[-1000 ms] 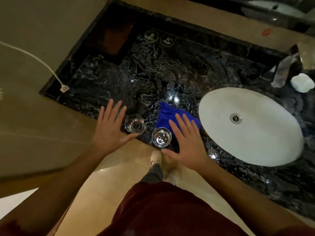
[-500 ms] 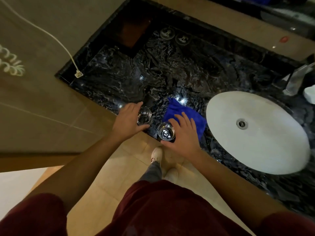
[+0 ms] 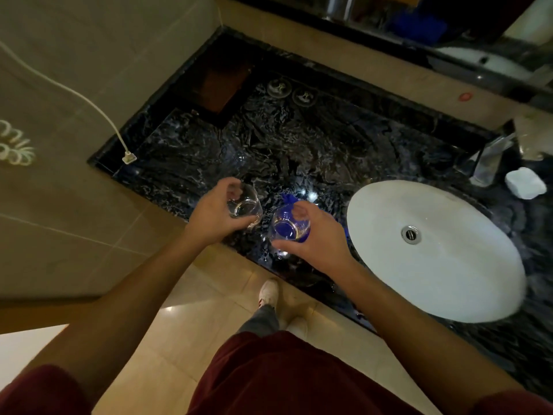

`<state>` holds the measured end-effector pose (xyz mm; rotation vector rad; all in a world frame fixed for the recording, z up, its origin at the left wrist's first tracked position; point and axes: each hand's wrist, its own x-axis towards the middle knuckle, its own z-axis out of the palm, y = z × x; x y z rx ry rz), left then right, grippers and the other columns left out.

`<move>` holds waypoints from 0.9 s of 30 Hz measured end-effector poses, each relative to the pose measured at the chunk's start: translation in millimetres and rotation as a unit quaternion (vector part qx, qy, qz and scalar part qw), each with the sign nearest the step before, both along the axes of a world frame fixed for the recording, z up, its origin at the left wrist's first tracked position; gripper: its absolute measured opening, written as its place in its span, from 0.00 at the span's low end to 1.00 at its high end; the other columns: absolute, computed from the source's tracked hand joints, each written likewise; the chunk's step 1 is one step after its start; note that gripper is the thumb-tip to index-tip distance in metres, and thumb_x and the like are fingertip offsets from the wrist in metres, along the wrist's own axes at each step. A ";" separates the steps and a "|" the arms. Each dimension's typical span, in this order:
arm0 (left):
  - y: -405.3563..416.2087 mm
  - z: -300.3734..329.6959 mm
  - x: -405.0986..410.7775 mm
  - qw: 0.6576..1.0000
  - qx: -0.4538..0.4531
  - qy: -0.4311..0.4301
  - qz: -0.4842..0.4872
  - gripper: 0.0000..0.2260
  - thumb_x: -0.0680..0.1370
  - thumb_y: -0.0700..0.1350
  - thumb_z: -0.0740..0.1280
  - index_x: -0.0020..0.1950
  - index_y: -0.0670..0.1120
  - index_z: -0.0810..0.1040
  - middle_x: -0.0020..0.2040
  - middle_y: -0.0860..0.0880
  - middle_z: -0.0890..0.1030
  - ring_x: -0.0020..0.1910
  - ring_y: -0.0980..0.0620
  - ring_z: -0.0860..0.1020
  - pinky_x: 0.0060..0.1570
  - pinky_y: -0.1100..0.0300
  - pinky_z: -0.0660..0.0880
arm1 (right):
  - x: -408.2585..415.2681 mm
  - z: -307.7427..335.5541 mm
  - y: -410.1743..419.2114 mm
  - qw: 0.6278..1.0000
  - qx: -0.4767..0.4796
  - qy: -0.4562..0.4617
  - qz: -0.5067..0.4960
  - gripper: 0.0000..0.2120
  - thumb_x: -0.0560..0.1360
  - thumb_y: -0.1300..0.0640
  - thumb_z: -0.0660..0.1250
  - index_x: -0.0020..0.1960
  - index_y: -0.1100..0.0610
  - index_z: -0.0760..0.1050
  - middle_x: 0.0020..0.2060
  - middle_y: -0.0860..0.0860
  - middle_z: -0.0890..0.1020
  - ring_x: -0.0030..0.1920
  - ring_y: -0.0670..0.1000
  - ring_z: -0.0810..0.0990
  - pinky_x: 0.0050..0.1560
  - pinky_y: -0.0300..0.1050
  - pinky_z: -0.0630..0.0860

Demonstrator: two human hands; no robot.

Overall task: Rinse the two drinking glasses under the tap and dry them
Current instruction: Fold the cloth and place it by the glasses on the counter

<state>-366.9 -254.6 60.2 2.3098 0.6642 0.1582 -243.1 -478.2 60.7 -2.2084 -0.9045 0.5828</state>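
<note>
At the frame's centre, the left hand (image 3: 214, 217) is gripping a clear drinking glass (image 3: 245, 208) and the right hand (image 3: 318, 236) is curling around a second glass (image 3: 289, 224), above the glossy black marble table (image 3: 299, 145), left of the oval white basin (image 3: 443, 253).

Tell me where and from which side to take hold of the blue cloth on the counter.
Pinch the blue cloth at its bunched far corner, coming from above. That raised peak is the only part clear of the right hand and its glass, which cover the rest. Both hands hold glasses, so one glass likely has to be put down first.
</note>
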 end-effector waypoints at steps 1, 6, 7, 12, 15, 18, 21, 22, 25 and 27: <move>1.9 7.4 5.6 1.000 -0.006 -0.005 -0.006 0.39 0.67 0.54 0.83 0.72 0.47 0.70 0.61 0.48 0.81 0.60 0.51 0.80 0.64 0.52 0.77 | 5.6 5.1 0.2 1.000 0.016 0.005 -0.008 0.44 0.60 0.28 0.78 0.70 0.44 0.71 0.60 0.40 0.82 0.62 0.47 0.79 0.62 0.47 0.78; 13.0 40.3 36.0 0.999 -0.032 -0.043 -0.008 0.36 0.68 0.49 0.83 0.72 0.47 0.71 0.61 0.49 0.81 0.60 0.52 0.80 0.65 0.60 0.74 | 38.0 39.3 5.0 0.995 0.088 -0.004 -0.043 0.39 0.62 0.34 0.81 0.67 0.47 0.73 0.54 0.39 0.81 0.54 0.42 0.80 0.56 0.34 0.74; 15.9 46.3 44.1 0.998 -0.038 -0.048 -0.006 0.36 0.68 0.48 0.83 0.72 0.47 0.71 0.61 0.49 0.80 0.60 0.52 0.80 0.65 0.59 0.75 | 45.9 44.7 7.2 0.994 0.095 -0.009 -0.049 0.38 0.62 0.35 0.81 0.66 0.47 0.73 0.52 0.36 0.80 0.53 0.42 0.80 0.54 0.31 0.73; 44.8 67.0 90.0 0.997 -0.035 -0.068 -0.030 0.37 0.67 0.52 0.83 0.72 0.46 0.72 0.61 0.50 0.81 0.60 0.53 0.80 0.66 0.51 0.77 | 90.2 63.3 28.1 0.989 0.115 -0.043 -0.085 0.41 0.63 0.35 0.81 0.69 0.51 0.73 0.58 0.43 0.82 0.58 0.45 0.80 0.61 0.44 0.77; 70.7 70.9 122.4 0.995 -0.039 -0.077 -0.045 0.41 0.61 0.63 0.82 0.69 0.51 0.73 0.58 0.55 0.82 0.57 0.56 0.81 0.62 0.51 0.79 | 120.0 65.7 44.2 0.985 0.121 -0.051 -0.109 0.42 0.62 0.34 0.81 0.69 0.51 0.72 0.59 0.43 0.81 0.59 0.45 0.80 0.62 0.46 0.78; 95.0 69.5 158.9 0.994 -0.050 -0.087 -0.052 0.41 0.60 0.63 0.82 0.68 0.50 0.74 0.56 0.55 0.82 0.56 0.56 0.82 0.61 0.52 0.80 | 150.2 65.4 66.7 0.983 0.112 -0.057 -0.134 0.45 0.61 0.33 0.81 0.71 0.52 0.72 0.60 0.45 0.82 0.60 0.45 0.80 0.64 0.47 0.77; 120.2 67.0 193.6 0.993 -0.058 -0.083 -0.060 0.40 0.61 0.61 0.81 0.69 0.48 0.74 0.56 0.55 0.81 0.56 0.57 0.82 0.61 0.55 0.79 | 179.8 63.9 91.8 0.980 0.105 -0.055 -0.160 0.46 0.62 0.33 0.81 0.72 0.53 0.71 0.60 0.45 0.82 0.60 0.44 0.80 0.64 0.47 0.77; 128.5 65.7 203.2 0.993 -0.060 -0.082 -0.064 0.40 0.62 0.61 0.81 0.69 0.48 0.74 0.57 0.55 0.81 0.57 0.56 0.81 0.62 0.55 0.79 | 188.9 63.4 99.6 0.980 0.100 -0.055 -0.164 0.45 0.62 0.34 0.81 0.72 0.53 0.71 0.60 0.45 0.82 0.61 0.44 0.80 0.64 0.47 0.77; 153.0 62.5 230.4 0.992 -0.063 -0.077 -0.075 0.39 0.63 0.59 0.81 0.70 0.48 0.74 0.57 0.53 0.81 0.58 0.54 0.81 0.62 0.55 0.79 | 213.8 61.7 120.9 0.980 0.089 -0.058 -0.171 0.44 0.65 0.35 0.80 0.73 0.52 0.70 0.61 0.46 0.81 0.61 0.46 0.80 0.65 0.49 0.77; 168.7 61.8 248.5 0.992 -0.060 -0.080 -0.081 0.40 0.63 0.60 0.81 0.71 0.48 0.74 0.58 0.53 0.81 0.58 0.54 0.81 0.62 0.54 0.79 | 228.9 61.1 132.8 0.978 0.088 -0.059 -0.180 0.43 0.66 0.36 0.80 0.73 0.53 0.70 0.62 0.47 0.81 0.61 0.47 0.80 0.65 0.50 0.77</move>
